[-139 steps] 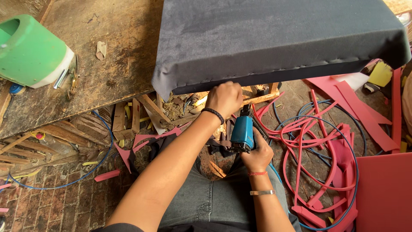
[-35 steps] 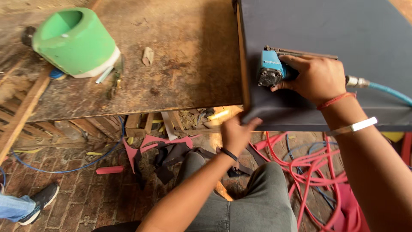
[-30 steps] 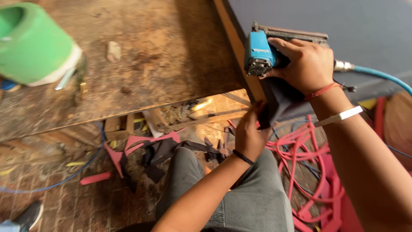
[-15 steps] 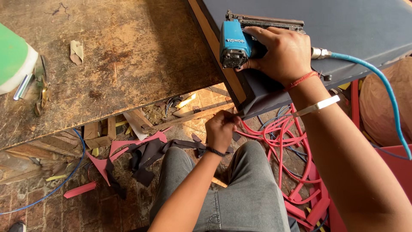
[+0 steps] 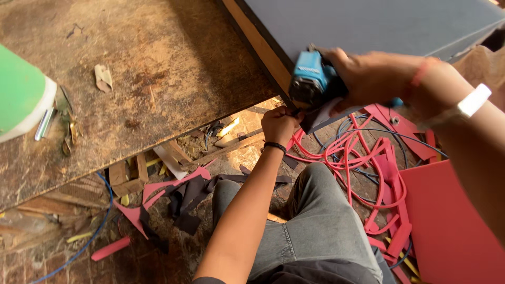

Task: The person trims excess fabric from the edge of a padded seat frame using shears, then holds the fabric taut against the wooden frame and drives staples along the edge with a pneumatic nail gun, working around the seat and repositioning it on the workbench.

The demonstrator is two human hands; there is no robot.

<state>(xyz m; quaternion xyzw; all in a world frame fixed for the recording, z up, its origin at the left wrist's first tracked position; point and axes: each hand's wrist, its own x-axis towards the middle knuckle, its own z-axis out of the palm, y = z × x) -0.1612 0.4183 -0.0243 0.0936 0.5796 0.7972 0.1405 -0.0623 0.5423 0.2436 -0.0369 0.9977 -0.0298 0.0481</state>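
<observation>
Scarred wooden worktop (image 5: pixel 158 79) carries a grey-upholstered panel (image 5: pixel 379 26) at whose corner the left hand (image 5: pixel 280 124) pinches the fabric taut while the right hand (image 5: pixel 368 79), clamped round a blue staple gun (image 5: pixel 311 84), seems about to fasten it, needing steady aim.

bare forearms, black left wristband (image 5: pixel 274 146), white right wristband (image 5: pixel 474 100), grey jeans (image 5: pixel 315 226).

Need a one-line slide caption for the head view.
Right hand presses a blue pneumatic stapler to the fabric-covered panel's edge while the left hand pinches the dark fabric below.
</observation>
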